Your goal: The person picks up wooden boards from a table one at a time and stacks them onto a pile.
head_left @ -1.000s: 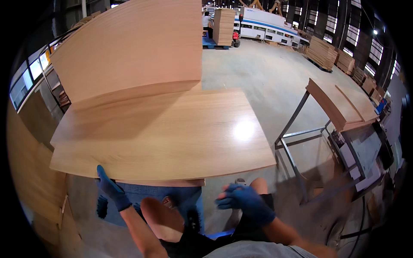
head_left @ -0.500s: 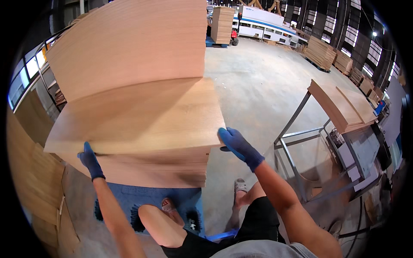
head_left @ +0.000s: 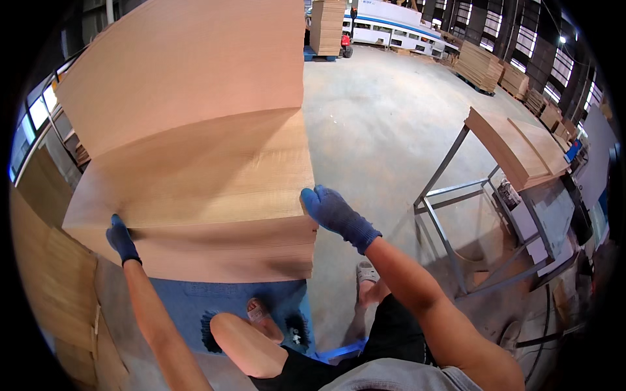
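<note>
A low stack of thin wood sheets (head_left: 222, 251) stands in front of me, its top sheet (head_left: 208, 176) lying flat on the pile. At the front edge, toward the left, my left hand (head_left: 121, 240) in a blue work glove has its thumb over the edge; the other fingers are mostly hidden. Gloved alike, my right hand (head_left: 336, 215) is closed round the front right corner of the top sheet, thumb on top. Behind rises a taller stack of sheets (head_left: 189, 65), its pale face toward me.
Under the low stack is a blue pallet (head_left: 182, 296), with one of my feet on it. To the right stands a metal frame table (head_left: 443, 228) bearing wood sheets (head_left: 521, 146). More sheets (head_left: 45, 260) lean at the left. Farther off are pallet stacks (head_left: 479, 67) and a white machine (head_left: 391, 29).
The top sheet has shifted left and settled level with the pile beneath. Both hands moved left with it, the right one farther. The view has tipped down slightly.
</note>
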Demonstrator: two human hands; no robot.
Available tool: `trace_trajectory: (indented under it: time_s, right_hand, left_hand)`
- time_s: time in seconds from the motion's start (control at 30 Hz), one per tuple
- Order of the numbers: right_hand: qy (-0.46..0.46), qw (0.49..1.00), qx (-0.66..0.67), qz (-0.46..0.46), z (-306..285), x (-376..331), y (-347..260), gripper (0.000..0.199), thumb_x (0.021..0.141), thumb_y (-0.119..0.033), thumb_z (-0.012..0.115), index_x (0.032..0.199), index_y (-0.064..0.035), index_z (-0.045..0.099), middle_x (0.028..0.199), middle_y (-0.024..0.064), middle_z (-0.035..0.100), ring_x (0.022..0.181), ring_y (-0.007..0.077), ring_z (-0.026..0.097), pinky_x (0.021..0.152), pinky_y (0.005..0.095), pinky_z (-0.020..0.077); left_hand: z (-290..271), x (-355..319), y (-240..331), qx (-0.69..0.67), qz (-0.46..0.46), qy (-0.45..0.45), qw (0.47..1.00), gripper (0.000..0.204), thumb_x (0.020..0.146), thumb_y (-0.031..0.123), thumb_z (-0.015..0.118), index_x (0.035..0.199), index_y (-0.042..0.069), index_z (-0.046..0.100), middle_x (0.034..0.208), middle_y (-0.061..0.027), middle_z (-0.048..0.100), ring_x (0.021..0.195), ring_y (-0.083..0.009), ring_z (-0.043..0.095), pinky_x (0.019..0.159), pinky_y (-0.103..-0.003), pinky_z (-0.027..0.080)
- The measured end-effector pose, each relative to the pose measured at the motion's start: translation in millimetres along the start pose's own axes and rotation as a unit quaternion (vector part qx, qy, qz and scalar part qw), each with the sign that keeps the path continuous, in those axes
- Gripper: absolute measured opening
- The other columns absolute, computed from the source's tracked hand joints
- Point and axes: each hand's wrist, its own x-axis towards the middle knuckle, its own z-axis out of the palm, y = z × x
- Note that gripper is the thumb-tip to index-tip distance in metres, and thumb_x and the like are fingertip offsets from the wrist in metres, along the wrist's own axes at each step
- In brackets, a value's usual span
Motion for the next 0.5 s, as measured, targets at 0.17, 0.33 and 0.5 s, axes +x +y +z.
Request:
trace_trajectory:
  time_s: [0.17, 0.33, 0.5]
  right_hand:
    - [-0.012, 0.995, 0.09, 0.045, -9, -11, -1, 0.028, 0.092, -0.025, 0.046, 0.092, 0.0026, 0.055, 0.086, 0.0261, 0.059, 0.076, 0.0363, 0.061, 0.069, 0.0439, 0.048]
    - [-0.037, 0.686, 0.657, 0.312, -12, -68, 50, 0.03, 0.094, -0.031, 0.054, 0.112, -0.0064, 0.057, 0.101, 0.0071, 0.062, 0.096, 0.0234, 0.062, 0.087, 0.0371, 0.0513]
    - [-0.033, 0.638, 0.684, 0.352, 59, -218, 192, 0.021, 0.087, -0.022, 0.063, 0.1, -0.0065, 0.056, 0.094, 0.009, 0.061, 0.09, 0.0267, 0.062, 0.08, 0.043, 0.0515]
  left_hand:
    - [-17, -37, -12, -0.216, -0.075, -0.085, 0.97, 0.047, 0.09, 0.038, 0.051, 0.1, -0.006, 0.063, 0.087, -0.0163, 0.066, 0.082, -0.0288, 0.06, 0.075, -0.038, 0.047]
    - [-13, -206, -12, -0.311, -0.002, -0.211, 0.927, 0.024, 0.095, 0.013, 0.049, 0.108, -0.004, 0.06, 0.096, -0.009, 0.063, 0.083, -0.0181, 0.058, 0.071, -0.032, 0.049]
    - [2, -381, 24, -0.231, -0.044, -0.395, 0.888, 0.031, 0.082, 0.016, 0.064, 0.109, 0.002, 0.061, 0.074, -0.0143, 0.061, 0.059, -0.0247, 0.057, 0.056, -0.035, 0.048]
